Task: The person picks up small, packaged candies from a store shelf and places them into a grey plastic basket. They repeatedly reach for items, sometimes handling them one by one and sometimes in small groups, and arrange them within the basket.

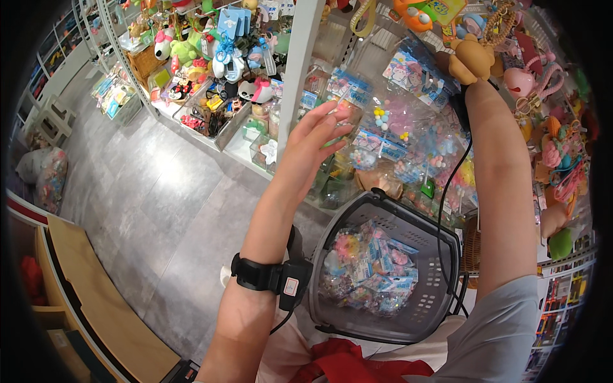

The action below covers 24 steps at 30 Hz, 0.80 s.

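My left hand (318, 129) is raised with its fingers apart and nothing in it. It is in front of hanging clear bags (348, 91) of small toys with blue printed header cards. My right forearm (500, 167) reaches up to the display. A tan plush toy (471, 60) covers most of my right hand, so its grip is hidden. Near that wrist hangs a header card (415, 72) with cartoon figures. Below my hands, a dark grey plastic shopping basket (431, 316) holds a pile of similar bags (378, 263).
Keychains and plush charms (522, 81) crowd the right side. A white shelf post (299, 62) stands by my left fingers. Wire bins (210, 129) line the lower shelf. A black cable (441, 215) hangs from my right wrist across the basket. A wooden counter (100, 282) is at lower left.
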{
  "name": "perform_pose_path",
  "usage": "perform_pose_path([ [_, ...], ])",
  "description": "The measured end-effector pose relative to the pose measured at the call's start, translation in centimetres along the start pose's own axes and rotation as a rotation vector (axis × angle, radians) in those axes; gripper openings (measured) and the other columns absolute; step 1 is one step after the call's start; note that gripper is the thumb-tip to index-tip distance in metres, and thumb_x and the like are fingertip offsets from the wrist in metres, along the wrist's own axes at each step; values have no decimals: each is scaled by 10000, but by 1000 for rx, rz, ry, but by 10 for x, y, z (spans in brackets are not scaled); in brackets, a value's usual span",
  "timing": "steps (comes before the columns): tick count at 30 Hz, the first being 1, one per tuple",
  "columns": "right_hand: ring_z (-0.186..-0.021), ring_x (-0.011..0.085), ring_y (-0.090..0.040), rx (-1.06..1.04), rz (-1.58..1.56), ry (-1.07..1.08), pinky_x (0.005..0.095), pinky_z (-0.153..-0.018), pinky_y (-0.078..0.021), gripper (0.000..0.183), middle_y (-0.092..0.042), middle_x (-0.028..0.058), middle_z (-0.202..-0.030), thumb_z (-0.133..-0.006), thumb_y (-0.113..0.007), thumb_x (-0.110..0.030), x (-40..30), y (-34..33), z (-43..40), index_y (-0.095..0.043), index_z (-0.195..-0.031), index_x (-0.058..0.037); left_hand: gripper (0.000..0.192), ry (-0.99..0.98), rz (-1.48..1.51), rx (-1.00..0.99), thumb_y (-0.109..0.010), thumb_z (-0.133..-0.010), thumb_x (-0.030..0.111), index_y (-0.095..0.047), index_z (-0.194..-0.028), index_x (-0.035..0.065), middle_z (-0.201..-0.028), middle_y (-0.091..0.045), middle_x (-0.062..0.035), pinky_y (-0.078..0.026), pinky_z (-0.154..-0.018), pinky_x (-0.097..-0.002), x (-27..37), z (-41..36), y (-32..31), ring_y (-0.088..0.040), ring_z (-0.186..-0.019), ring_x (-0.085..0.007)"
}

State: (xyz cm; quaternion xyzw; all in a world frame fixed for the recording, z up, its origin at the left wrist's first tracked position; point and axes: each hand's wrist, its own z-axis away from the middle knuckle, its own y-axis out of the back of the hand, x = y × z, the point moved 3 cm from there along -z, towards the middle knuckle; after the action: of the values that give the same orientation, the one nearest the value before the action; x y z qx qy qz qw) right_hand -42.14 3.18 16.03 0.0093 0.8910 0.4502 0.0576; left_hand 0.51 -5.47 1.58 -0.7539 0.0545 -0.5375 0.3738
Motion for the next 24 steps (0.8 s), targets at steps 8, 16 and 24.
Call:
perform_pose_path([
  [8,-805,294,-572,83,-759,497,408,-605,-449,564,-605,110,-946,-743,-564,-354,2,-17,9,-420,-1207,-67,444,-2,13,-3,-478,-902,230,-366,-1288,41,-1244,-468,-117,-381,-946,-364,2,1,-1,-474,-1127,-230],
  [16,-806,310,-566,107,708,-81,406,-667,-438,381,-593,85,-832,-656,-592,-244,-89,0,0,-503,-998,-102,439,-6,45,-3,-488,-896,225,-376,-1277,38,-1219,-487,-108,-388,-930,-365,-4,-4,-8,-482,-1107,-229],
  [24,-991,245,-535,-202,549,17,359,-848,-420,387,-556,93,-1071,-864,-443,-290,-71,-17,1,-455,-1174,-59,477,-1,47,-11,-497,-886,245,-361,-1290,33,-1241,-472,-124,-381,-944,-382,-9,-5,-10,-471,-1127,-243],
])
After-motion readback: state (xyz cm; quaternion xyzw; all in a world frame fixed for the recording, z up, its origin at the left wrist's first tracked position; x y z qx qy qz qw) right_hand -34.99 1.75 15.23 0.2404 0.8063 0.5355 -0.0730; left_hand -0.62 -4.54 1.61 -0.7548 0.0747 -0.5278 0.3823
